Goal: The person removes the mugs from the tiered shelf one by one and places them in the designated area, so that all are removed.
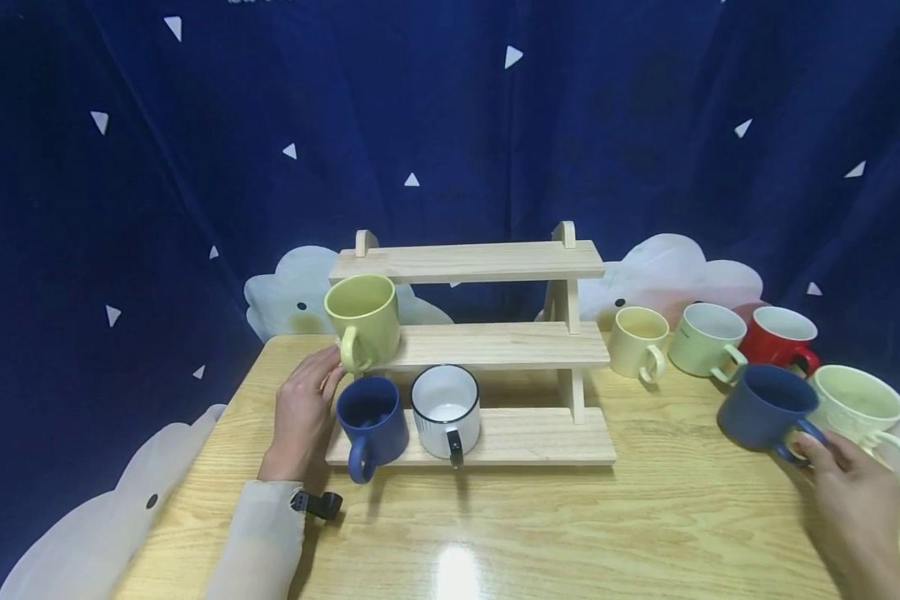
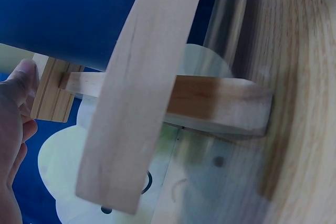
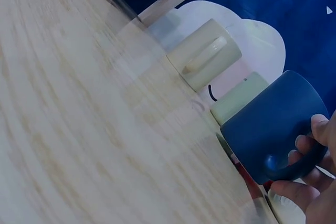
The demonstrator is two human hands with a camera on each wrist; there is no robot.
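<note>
My right hand pinches the handle of a dark blue mug, thumb on top. In the right wrist view that mug is tilted, close over the wooden table. At the left end of the middle tier of a wooden shelf, my left hand holds the board's end; its thumb shows against it in the left wrist view. Just above that hand stands a yellow-green mug. A blue mug and a white mug with a black rim stand on the bottom tier, handles facing front.
Right of the shelf, a cream mug, a pale green mug and a red mug stand on the table. A large pale mug is beside the held one. Behind hangs a dark blue curtain.
</note>
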